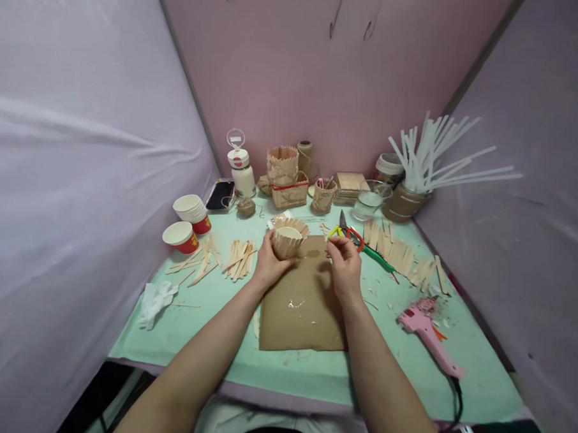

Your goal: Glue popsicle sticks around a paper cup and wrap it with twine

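Two forearms stretched forward, left hand wrapped around a stick-clad cup, right hand curled, its grip impossible to tell

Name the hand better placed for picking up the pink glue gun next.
Probably the right hand: the pink glue gun lies nearer it, on the right, while the left hand holds the stick-covered cup.

Matt, rough-edged wooden slats, smooth paper cup, matt cardboard sheet, smooth plastic glue gun
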The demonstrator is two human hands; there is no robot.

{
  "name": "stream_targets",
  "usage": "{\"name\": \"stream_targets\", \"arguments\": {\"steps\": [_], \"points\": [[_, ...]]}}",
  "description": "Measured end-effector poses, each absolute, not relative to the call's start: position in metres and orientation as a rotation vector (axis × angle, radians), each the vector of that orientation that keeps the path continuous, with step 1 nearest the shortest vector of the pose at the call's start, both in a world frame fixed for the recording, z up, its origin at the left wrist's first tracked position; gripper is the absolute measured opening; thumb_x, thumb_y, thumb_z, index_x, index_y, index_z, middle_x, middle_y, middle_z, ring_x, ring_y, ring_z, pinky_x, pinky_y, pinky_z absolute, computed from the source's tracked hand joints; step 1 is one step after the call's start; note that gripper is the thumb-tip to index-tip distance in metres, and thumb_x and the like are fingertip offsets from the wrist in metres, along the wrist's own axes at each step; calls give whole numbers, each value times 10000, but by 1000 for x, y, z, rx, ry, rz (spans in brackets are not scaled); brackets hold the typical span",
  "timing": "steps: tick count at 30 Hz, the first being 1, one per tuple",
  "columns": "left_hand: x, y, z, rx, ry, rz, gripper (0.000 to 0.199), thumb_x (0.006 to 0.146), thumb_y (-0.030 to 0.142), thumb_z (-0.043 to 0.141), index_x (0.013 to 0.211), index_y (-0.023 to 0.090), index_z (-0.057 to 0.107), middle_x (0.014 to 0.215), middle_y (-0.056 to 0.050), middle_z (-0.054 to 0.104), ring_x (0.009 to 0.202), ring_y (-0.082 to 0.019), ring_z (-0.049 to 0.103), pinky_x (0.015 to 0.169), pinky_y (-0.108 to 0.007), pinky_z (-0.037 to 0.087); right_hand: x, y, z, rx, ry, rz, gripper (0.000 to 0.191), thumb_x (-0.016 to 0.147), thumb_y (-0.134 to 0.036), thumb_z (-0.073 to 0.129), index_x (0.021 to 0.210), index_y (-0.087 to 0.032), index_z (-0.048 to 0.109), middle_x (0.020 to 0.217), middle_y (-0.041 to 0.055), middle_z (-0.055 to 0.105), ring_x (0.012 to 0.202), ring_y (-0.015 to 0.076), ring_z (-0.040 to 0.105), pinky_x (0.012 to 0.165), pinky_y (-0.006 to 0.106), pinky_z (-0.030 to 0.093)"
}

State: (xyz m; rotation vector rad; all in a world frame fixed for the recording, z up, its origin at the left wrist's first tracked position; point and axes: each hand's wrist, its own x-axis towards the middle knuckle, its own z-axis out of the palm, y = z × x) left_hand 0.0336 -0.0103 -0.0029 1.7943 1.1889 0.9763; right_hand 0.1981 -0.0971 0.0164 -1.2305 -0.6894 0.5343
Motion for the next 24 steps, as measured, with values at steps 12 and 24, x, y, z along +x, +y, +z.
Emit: {"name": "stream_targets", "arguments": {"steps": [12,24], "points": [[23,-18,-1,1757,1106,1061,852,595,247,849,1313,211,392,1293,-110,619,1246,-282,595,1098,-448,431,205,-90,7,-1318,-729,551,262,750,-429,693,888,-216,626,873,38,680,821,200,613,815,367,501],[16,-15,2,1661,1103,1009,618,580,339,874,1099,140,603,1141,-137,694,1151,-332,640,1043,-511,475,201,-91,5,-1365,-783,628,274,730,-439,720,864,-210,652,804,36,689,761,202,622,749,358,514]]}}
